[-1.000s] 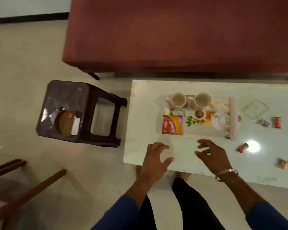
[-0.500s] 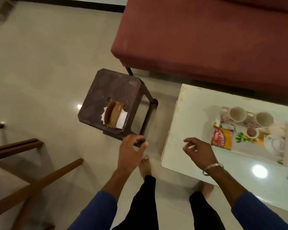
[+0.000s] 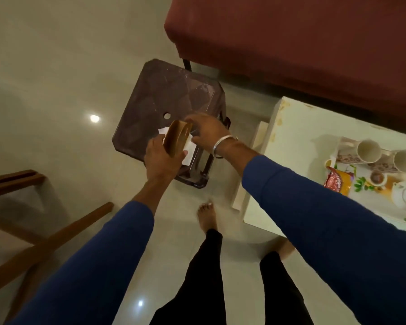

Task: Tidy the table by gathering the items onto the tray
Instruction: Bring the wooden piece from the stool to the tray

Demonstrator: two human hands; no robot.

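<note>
Over the stool (image 3: 164, 99), left hand (image 3: 161, 158) grips the upright napkin holder (image 3: 176, 139), right hand (image 3: 205, 132) pinching its far side, tray (image 3: 342, 160) well right.

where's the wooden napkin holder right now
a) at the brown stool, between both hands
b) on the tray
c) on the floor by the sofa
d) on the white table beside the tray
a: the napkin holder sits over the brown stool, with the left hand gripping its near side and the right hand at its far side, away from the tray.
</note>
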